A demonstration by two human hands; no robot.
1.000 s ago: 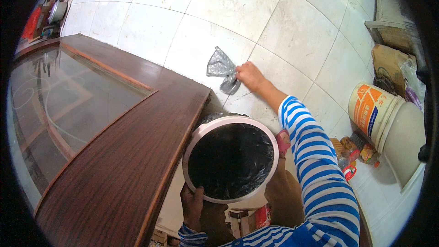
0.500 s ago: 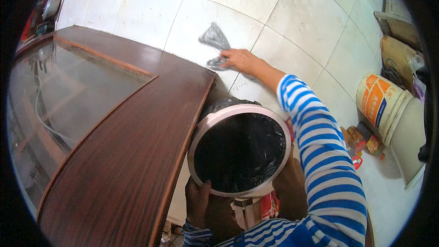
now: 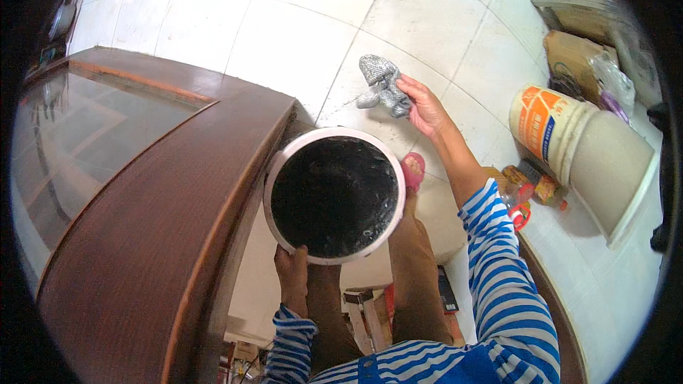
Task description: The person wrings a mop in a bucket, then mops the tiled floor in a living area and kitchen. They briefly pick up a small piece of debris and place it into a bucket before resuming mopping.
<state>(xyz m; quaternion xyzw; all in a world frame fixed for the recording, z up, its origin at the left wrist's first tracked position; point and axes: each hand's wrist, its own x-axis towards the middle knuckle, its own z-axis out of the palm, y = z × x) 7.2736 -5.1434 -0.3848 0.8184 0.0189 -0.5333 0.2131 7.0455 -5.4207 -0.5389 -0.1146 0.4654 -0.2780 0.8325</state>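
My left hand (image 3: pixel 290 270) grips the near rim of a round bin, its thumb over the edge and its fingers below. The bin's pale pink rim (image 3: pixel 334 132) faces up, and a black plastic bag (image 3: pixel 334 195) lines the inside. Past the bin's far right side, my right hand (image 3: pixel 423 107) pinches a crumpled silver-grey mesh cloth (image 3: pixel 380 85) between thumb and fingers. The cloth hangs above the white tiles, apart from the bin. Whatever lies at the bottom of the bin is too dark to make out.
A dark brown wooden cabinet top (image 3: pixel 142 263) with a glass panel (image 3: pixel 107 142) runs along the left. On the right lie a white bucket (image 3: pixel 530 124) with an orange label, a grey-white tub (image 3: pixel 612 163) and bottles (image 3: pixel 523 188). My pink slipper (image 3: pixel 413 171) stands beside the bin.
My right hand has drawn back to the right with the mesh cloth, which is now bunched up rather than spread. The bin, still in my left hand, sits higher and further left in view.
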